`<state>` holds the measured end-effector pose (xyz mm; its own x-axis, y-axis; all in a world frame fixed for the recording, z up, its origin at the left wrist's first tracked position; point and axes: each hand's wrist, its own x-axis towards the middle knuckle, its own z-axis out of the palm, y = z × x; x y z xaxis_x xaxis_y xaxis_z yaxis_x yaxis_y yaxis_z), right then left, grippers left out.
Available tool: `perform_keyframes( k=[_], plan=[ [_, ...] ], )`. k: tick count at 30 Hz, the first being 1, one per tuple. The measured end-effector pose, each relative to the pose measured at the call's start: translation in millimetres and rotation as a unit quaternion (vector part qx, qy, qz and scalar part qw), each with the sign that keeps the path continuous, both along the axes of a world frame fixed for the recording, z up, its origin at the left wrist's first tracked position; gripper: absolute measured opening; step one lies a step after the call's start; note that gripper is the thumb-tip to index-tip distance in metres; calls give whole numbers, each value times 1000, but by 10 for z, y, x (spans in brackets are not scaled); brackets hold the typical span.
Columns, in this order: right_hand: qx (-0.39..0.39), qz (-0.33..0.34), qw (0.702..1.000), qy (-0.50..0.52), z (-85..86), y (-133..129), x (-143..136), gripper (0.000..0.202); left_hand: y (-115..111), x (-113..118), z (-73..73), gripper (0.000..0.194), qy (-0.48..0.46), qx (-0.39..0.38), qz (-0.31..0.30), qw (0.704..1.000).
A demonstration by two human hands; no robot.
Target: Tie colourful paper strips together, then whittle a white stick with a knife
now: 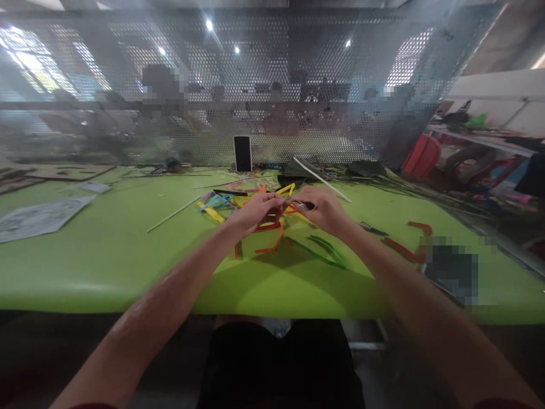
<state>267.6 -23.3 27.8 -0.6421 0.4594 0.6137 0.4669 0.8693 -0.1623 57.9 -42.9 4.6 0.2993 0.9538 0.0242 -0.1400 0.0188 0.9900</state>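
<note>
My left hand (260, 209) is closed in a pinch over a pile of coloured strips. Facing it, my right hand (322, 208) has its fingers curled, with a small dark and shiny piece at the fingertips that is too small to name. The two sets of fingertips almost meet; what lies between them is unclear. Around and below them are blue strips (222, 200), a yellow strip (213, 213), an orange strip (279, 238) and a red strip (269, 226). Nearer me lie green strips (326, 254).
A phone-like dark panel (242, 154) stands upright before a perforated metal screen (272, 119). Thin sticks (172, 215) lie on the green tabletop (106, 261), with a printed sheet (40, 218) at left. At right are a dark slender tool (373, 229) and red-orange strips (402, 249).
</note>
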Motion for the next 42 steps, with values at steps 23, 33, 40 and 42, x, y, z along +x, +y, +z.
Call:
perform_keyframes(
  k=[23,33,40,42],
  plan=[
    [-28,-44,998,-17,-51,-144,-126,18,-254,203,112,27,-53,42,10,998],
    [19,-103,994,-32,-10,-225,-132,20,-287,219,113,13,-69,51,5,996],
    [35,-124,991,-46,19,-237,-134,21,-325,237,169,14,-62,46,4,997],
    [36,-128,990,-50,25,-238,-139,22,-328,238,175,13,-63,44,4,997]
  ],
)
